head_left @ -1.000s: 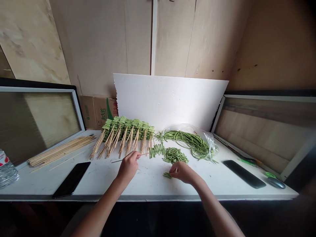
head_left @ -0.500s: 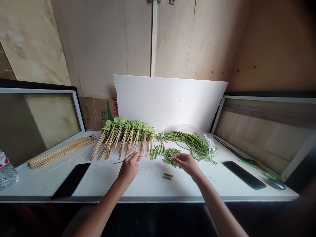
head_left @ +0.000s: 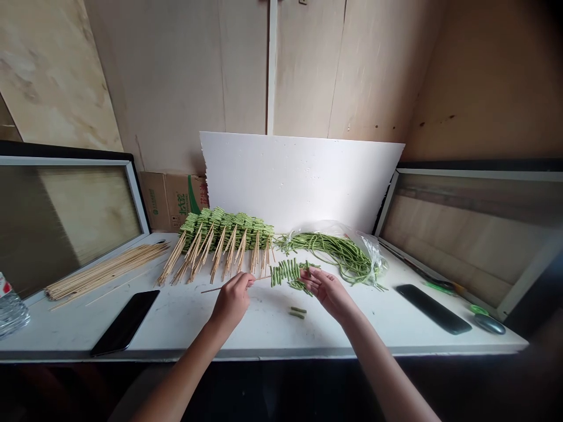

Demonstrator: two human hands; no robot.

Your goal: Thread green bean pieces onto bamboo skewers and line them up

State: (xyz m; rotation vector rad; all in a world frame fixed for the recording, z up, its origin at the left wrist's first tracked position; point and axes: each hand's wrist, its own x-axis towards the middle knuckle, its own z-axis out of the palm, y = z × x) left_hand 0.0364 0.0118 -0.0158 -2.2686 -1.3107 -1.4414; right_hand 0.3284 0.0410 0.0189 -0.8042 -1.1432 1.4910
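My left hand (head_left: 232, 298) is closed around a thin wooden skewer (head_left: 212, 290), which points to the right. Cut green bean pieces (head_left: 284, 272) are threaded side by side along its far part. At the skewer's tip, my right hand (head_left: 329, 293) pinches a single bean piece (head_left: 307, 266) between thumb and fingers. Whether the tip has entered that piece, I cannot tell. Under the right hand lies a heap of cut beans (head_left: 301, 286), partly hidden. Two loose pieces (head_left: 297, 313) rest on the white table nearer to me.
Stacked bean skewers (head_left: 229, 228) lie at the back left. Bare skewers (head_left: 105, 269) and a phone (head_left: 126, 322) are to the left, near a plastic bottle (head_left: 12, 310). Long beans (head_left: 334, 246) in a clear bag sit back right. A dark flat object (head_left: 433, 309) lies at right.
My right hand has moved slightly left, bringing a bean piece up to the skewer's tip. The left hand keeps its hold on the skewer, nearly still.
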